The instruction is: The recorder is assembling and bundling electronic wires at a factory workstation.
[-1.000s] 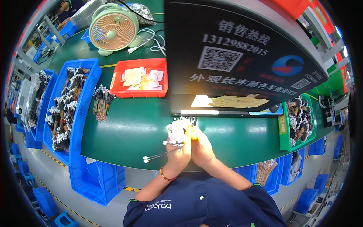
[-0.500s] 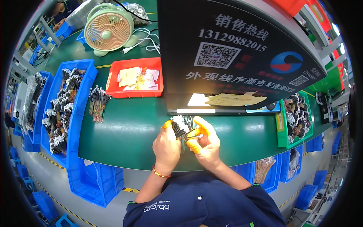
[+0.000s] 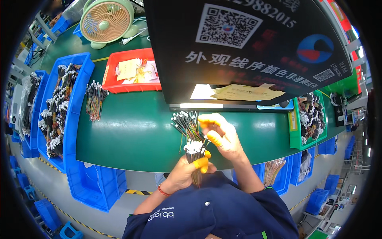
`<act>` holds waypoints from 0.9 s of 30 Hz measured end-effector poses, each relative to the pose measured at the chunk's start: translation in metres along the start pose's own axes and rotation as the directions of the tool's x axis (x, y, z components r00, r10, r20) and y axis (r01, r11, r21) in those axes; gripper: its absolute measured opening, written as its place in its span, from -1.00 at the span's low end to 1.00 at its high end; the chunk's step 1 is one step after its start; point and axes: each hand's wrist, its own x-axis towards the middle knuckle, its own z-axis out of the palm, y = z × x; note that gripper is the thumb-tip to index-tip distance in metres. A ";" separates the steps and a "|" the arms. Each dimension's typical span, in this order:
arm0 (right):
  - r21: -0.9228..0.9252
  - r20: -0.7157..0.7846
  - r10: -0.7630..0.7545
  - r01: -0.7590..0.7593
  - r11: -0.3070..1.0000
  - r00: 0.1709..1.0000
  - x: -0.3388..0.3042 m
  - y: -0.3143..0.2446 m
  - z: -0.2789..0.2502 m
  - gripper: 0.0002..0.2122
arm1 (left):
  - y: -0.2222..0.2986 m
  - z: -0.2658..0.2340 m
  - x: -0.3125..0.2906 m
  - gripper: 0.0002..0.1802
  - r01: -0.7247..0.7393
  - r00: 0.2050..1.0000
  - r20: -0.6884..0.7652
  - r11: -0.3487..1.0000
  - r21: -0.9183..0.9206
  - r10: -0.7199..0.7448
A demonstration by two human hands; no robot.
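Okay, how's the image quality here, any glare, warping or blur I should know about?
Head view: strong fisheye, the green table edge bows and the corners go black. Bright glare streaks lie on the table surface and beneath the black sign. The left hand, right hand and wire bundle are sharp; trays near the rim look squeezed.

- The green table (image 3: 131, 131) is our landmark, and at its far left corner stands a pale green desk fan (image 3: 106, 22).
- Just right of the fan, a red tray (image 3: 113, 75) lies on the table, with papers in it.
- Beside that tray, nearer the table's left edge, lies a loose wire bundle (image 3: 94, 99).
- Along the left edge sits a long blue bin (image 3: 75, 115) full of wire harnesses.
- At the right end, a green bin (image 3: 296, 137) holds more wires.
- Over the far side hangs a black sign board (image 3: 246, 51).
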 end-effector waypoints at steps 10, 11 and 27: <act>-0.572 -0.049 -0.082 0.039 0.820 0.995 -0.005 -0.002 0.011 -0.80 | -0.016 -0.017 -0.026 -0.74 0.136 0.990 0.064 0.983 -0.124 -0.129; -0.751 -0.153 -0.061 -0.076 0.656 0.986 -0.001 0.001 0.008 -0.75 | -0.016 -0.023 -0.026 -0.75 0.058 0.998 0.025 0.961 -0.269 -0.053; -0.961 -0.275 -0.106 -0.273 0.038 0.955 -0.026 0.056 -0.005 -0.66 | 0.027 -0.005 -0.008 -0.85 -0.365 0.887 -0.272 0.927 0.080 0.373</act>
